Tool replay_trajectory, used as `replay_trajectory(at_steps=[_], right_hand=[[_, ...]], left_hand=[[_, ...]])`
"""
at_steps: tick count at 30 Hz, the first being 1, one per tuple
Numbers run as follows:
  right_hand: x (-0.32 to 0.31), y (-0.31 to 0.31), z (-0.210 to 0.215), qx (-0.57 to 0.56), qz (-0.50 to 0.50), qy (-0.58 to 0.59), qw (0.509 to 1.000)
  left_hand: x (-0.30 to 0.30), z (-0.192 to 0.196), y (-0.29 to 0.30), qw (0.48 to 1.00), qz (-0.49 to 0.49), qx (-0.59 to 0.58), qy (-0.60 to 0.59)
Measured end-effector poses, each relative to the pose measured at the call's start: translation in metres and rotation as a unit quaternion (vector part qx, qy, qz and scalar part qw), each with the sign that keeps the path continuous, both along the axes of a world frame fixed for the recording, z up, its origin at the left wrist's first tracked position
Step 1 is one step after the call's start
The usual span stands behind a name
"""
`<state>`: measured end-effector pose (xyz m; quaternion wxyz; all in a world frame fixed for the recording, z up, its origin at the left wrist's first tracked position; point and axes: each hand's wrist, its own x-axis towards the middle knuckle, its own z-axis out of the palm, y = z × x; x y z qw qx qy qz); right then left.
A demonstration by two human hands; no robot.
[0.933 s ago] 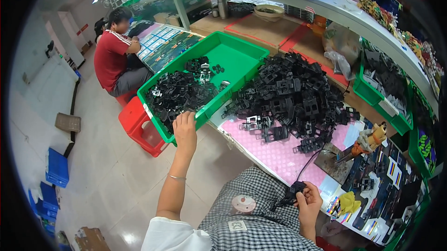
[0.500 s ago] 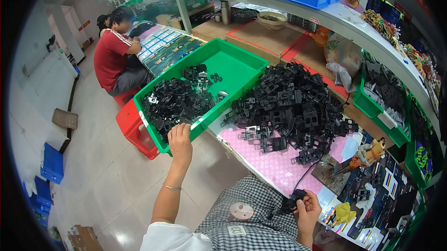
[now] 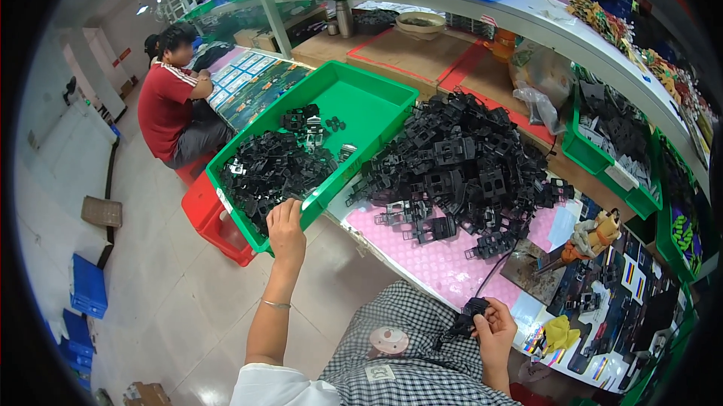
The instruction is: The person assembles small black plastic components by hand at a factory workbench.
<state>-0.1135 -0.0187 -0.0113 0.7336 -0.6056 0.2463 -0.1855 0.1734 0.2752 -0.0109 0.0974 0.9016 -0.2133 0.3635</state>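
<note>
My left hand [image 3: 286,234] has its fingers closed over the near rim of a green tray [image 3: 360,97], beside the parts inside. Jumbled black plastic parts [image 3: 282,161], a few with silvery metal, fill the tray's near-left half. Low at the pink-covered table edge, my right hand [image 3: 495,331] pinches a small black plastic piece [image 3: 473,309] between thumb and fingers. A thin black cable [image 3: 491,270] runs down to that piece; whether it is attached cannot be made out. A large heap of similar black parts [image 3: 467,172] lies on the pink bubble sheet [image 3: 422,261].
The tray's left end rests over a red stool [image 3: 207,206]. Right of the heap stand a tape-wrapped tool holder [image 3: 591,239] and a yellow cloth [image 3: 559,334]. A shelf [image 3: 527,10] with blue bins overhangs the back. A person in red [image 3: 166,108] sits at the far left.
The whole view has shifted a little, so the scene sits further left. My left hand stays at the tray rim. The black piece in my right hand has risen slightly and turned.
</note>
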Motion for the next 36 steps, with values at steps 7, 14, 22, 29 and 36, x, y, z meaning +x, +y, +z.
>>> replay_trajectory(at_steps=[7, 14, 22, 29, 36], right_hand=[[-0.004, 0.005, 0.002, 0.001, 0.016, 0.001, 1.000], [-0.014, 0.009, 0.001, 0.004, -0.015, 0.021, 1.000], [-0.005, 0.002, 0.018, 0.002, -0.060, 0.005, 0.998], [-0.024, -0.002, 0.011, -0.034, -0.133, -0.034, 0.990], [-0.034, 0.000, 0.003, -0.049, -0.143, -0.042, 0.988]], left_hand=[[-0.004, -0.001, 0.009, 1.000, -0.005, 0.000, 0.013], [-0.027, 0.022, -0.017, 0.998, -0.044, -0.038, 0.038], [-0.146, 0.013, -0.140, 0.572, -0.392, -0.376, 0.615], [-0.209, 0.016, -0.199, 0.421, -0.404, -0.373, 0.722], [-0.218, 0.009, -0.197, 0.414, -0.369, -0.396, 0.732]])
